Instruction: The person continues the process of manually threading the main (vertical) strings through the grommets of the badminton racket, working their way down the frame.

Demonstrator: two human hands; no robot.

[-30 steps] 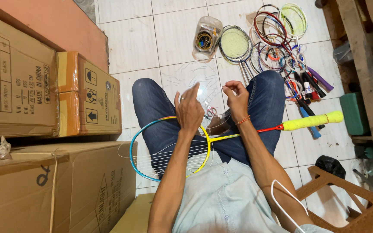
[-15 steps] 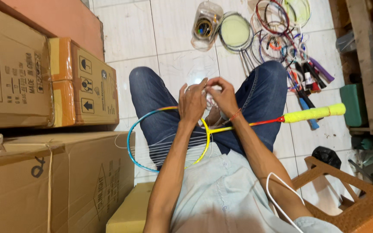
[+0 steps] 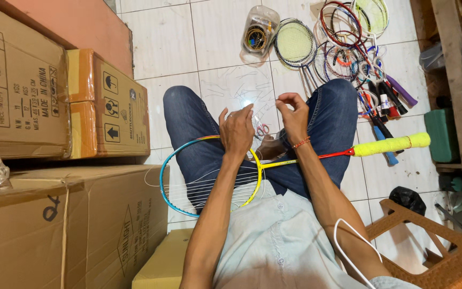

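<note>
Head view: the badminton racket (image 3: 209, 176) lies across your lap, blue-yellow head over your left thigh, yellow grip (image 3: 391, 144) sticking out past your right knee. Your left hand (image 3: 237, 131) rests at the frame's top, fingers pinching thin white string. Right hand (image 3: 293, 115) is raised just beside it, fingers pinched narrow on string. Small scissors (image 3: 263, 128) sit between. Spare rackets (image 3: 343, 53) are piled on the tiled floor (image 3: 161, 37), cardboard boxes (image 3: 54, 107) to your left.

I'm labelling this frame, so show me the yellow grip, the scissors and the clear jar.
yellow grip (image 3: 391, 144), head view, middle of the wrapped handle.
scissors (image 3: 262, 129), head view, the handles between the hands.
clear jar (image 3: 259, 32), head view, its side wall.
</note>
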